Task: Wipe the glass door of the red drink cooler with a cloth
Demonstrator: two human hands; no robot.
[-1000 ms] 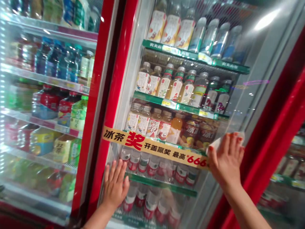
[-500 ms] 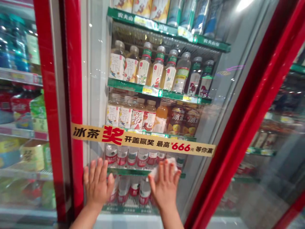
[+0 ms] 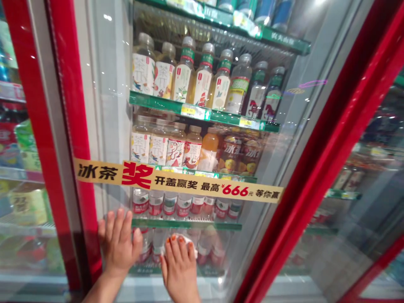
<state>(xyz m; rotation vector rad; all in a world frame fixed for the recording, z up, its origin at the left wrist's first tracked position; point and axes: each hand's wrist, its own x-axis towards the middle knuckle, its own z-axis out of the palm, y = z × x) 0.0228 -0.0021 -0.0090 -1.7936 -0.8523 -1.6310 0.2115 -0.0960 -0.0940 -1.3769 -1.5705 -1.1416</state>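
My left hand [image 3: 118,246] lies with its fingers spread against the lower left of the glass door [image 3: 110,105], close to the red frame [image 3: 71,105], and holds nothing. Under the fingers of my right hand [image 3: 181,267] a crumpled white cloth [image 3: 187,239] is pressed to the glass, mostly covered by the hand. Both hands are below a yellow banner strip [image 3: 178,183] with black and red lettering that runs across the door. Behind the glass, bottled drinks [image 3: 202,86] stand in rows.
Green-edged shelves [image 3: 167,105] carry the bottles inside the cooler. A thick red frame [image 3: 303,168] slants along the door's right side. More drinks and cartons [image 3: 28,204] sit behind glass at the left, and another cooler section is at the right.
My right hand has slid the cloth down and to the left over the glass, nearer my left hand. My left hand stays on the door. The view has shifted slightly.
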